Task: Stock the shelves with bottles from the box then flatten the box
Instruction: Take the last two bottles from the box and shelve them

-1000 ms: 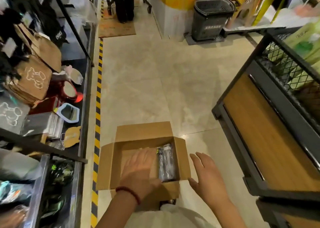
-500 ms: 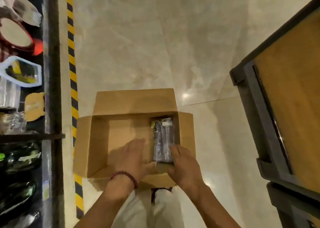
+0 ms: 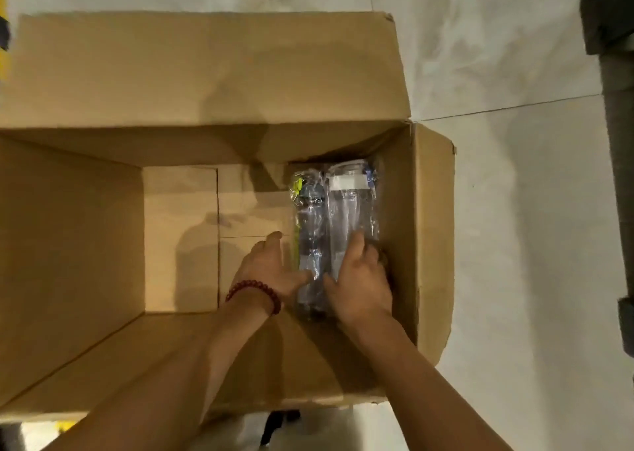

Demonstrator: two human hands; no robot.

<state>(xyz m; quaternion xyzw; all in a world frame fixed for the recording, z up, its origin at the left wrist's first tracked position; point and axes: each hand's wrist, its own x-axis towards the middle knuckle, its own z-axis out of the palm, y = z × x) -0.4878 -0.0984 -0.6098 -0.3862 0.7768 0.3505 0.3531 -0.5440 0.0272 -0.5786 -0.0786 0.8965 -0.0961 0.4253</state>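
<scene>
Open brown cardboard box (image 3: 103, 210) on pale marble-look tile floor (image 3: 514, 210), flaps out. Two clear plastic-wrapped bottles (image 3: 338, 217) lie side by side along the box's right inner wall. Left hand (image 3: 271, 267), red bead bracelet (image 3: 255, 291) at wrist, thumb on left bottle, grip partly curled. Right hand (image 3: 360, 279) grip wraps the right bottle's lower end.

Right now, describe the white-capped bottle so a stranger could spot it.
Look into the open cardboard box on the floor. Two plastic-wrapped bottles lie along its right wall. Yours is the right bottle, nearest the wall, white band at its far end; its neighbour shows yellow-green instead.
</scene>
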